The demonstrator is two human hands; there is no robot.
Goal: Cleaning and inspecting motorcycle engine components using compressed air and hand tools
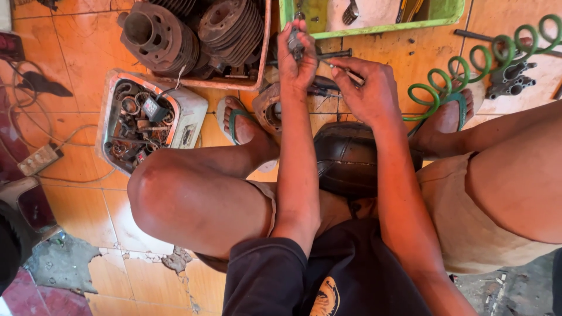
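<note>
My left hand (295,58) is raised in front of me, its fingers closed around a small dark metal part (294,42). Just to its right, my right hand (366,88) grips a thin metal tool (342,70) whose tip points at that part. Both forearms reach out between my bent knees. Under my hands a round metal engine piece (266,108) lies on the orange tiled floor (88,199), next to my left foot in a green-strapped sandal (240,123).
An orange crate (266,47) holds several finned engine cylinders (158,35). A white tub (190,111) holds small rings and parts. A green tray (374,26) lies ahead, a green coiled hose (468,70) and a metal bracket (509,79) to the right, a black stool (348,155) under me.
</note>
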